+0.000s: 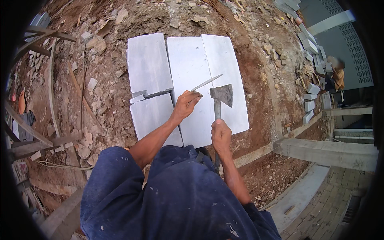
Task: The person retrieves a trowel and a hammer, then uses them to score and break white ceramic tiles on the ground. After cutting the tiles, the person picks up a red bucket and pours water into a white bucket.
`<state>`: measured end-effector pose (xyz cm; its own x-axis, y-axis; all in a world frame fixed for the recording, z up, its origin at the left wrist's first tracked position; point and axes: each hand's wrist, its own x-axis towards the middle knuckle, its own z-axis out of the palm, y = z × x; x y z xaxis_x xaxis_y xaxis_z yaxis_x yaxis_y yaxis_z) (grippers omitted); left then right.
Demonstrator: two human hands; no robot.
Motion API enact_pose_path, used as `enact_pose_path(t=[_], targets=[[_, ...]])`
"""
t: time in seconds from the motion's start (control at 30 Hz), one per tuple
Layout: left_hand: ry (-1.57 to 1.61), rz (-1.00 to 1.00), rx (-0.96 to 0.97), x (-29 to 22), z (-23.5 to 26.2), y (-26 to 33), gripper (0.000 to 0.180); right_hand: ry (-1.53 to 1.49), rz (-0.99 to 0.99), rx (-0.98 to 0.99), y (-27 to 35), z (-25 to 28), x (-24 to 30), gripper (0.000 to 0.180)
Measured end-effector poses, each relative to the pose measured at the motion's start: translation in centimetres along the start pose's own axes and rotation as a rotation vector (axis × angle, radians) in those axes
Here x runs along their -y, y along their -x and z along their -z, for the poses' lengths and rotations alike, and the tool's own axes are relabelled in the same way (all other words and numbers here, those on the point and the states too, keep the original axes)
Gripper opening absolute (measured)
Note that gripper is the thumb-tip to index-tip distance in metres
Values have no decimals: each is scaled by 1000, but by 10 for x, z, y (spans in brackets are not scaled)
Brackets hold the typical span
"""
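Three pale grey blocks lie side by side on the dirt; the middle block (188, 68) is under my hands. My left hand (185, 105) grips a thin metal rod (208, 82) that slants up to the right across the middle block and the right block (227, 56). My right hand (221, 134) holds the handle of a hatchet (222, 95), whose dark head hovers over the right block beside the rod. The left block (148, 64) is broken across, with its lower piece (154, 114) lying apart.
Reddish soil with stones and rubble surrounds the blocks. Wooden planks and bent poles (51, 80) lie at the left. A concrete beam (328, 152) and paving run at the lower right. Another person (336, 76) crouches by stacked pale blocks (310, 46) at the far right.
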<state>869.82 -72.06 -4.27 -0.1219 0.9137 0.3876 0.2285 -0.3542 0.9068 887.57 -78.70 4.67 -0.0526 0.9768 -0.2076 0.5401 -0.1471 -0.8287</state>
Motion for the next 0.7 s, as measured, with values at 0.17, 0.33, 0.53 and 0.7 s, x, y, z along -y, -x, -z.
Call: enact_pose_path(t=[0.17,0.33,0.53,0.7], targets=[[-32,37,27,6,-1,-2,15,130,235,-93,-13,-6,-7,47],[-20,-63,-23,4,-2,-6,10,10,107,-74,1,0,7,49],[-35,-105,-50,8,-4,-3,11,303,69,-16,-14,-3,1,56],[-46,-28,63,-5,-1,-5,15,152,110,-80,-7,-5,-16,56]])
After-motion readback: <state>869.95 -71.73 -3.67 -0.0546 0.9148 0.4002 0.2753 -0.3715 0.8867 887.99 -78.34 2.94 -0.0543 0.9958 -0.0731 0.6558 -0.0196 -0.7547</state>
